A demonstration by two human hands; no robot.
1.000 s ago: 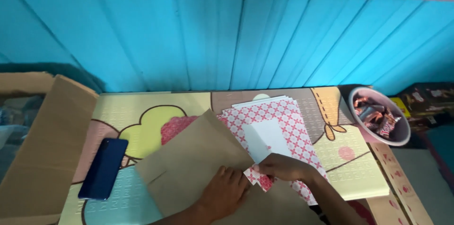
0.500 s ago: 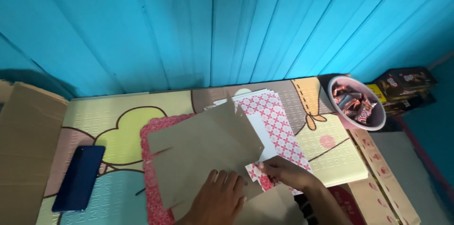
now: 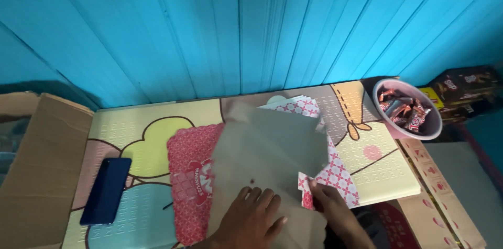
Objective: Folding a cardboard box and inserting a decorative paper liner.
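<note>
Pressing hand: the left hand [image 3: 250,216] is laid flat, fingers spread, on a sheet of dull brown paper [image 3: 272,160].
Pinching hand: the right hand [image 3: 329,204] is closed on a small folded piece of red-and-white lattice paper [image 3: 308,190] at the brown sheet's right edge.
Brown sheet: matte, smooth, roughly rectangular and lying askew over the middle of the mat.
Beneath it: a red patterned sheet [image 3: 189,175] is seen at its left, and a stack of lattice-print papers [image 3: 335,170] at its right and top.
Mat: a textured cartoon-print foam mat [image 3: 141,134] in pale yellow and teal.
Left: a dark blue phone [image 3: 106,190] lies flat; beside it, a corrugated cardboard flap [image 3: 42,170].
Far right: a round pink bowl [image 3: 387,126] holds shiny wrapped sweets [image 3: 406,108].
Behind: a wall of turquoise wooden planks [image 3: 236,39].
</note>
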